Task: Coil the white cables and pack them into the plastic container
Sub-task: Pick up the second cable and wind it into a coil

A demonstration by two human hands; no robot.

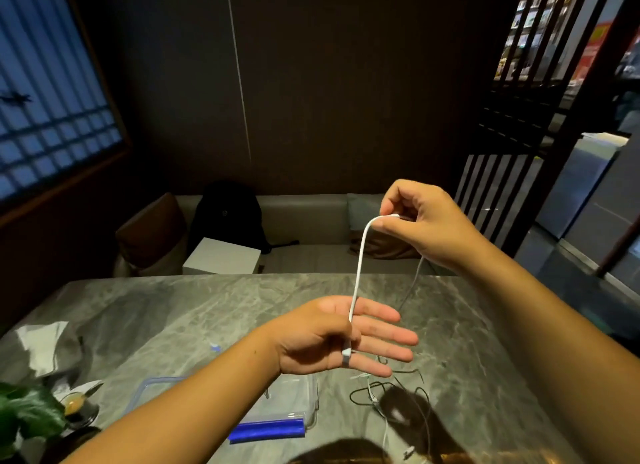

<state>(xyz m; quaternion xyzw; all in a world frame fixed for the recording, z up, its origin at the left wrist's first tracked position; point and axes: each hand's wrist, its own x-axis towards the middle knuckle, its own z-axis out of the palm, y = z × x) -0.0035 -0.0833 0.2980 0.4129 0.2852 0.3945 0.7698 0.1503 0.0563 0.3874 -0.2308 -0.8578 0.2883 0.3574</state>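
Our right hand (420,221) makes a pinching grip on the white cable (358,266) at right of centre, where it bends over the fingertips. From there the cable runs nearly upright, tilted slightly, down to our left hand (341,337) at lower centre, whose thumb pins the plug end against the palm while the fingers stay straight. A thinner stretch trails below the right wrist toward the table (173,307). Under the left forearm lies the plastic container (311,404).

Wall (329,82): we're facing dark panels at 12 o'clock.
Window (45,93): glowing blue at 10 o'clock.
Bench (304,221): sitting behind our marble table (173,311).
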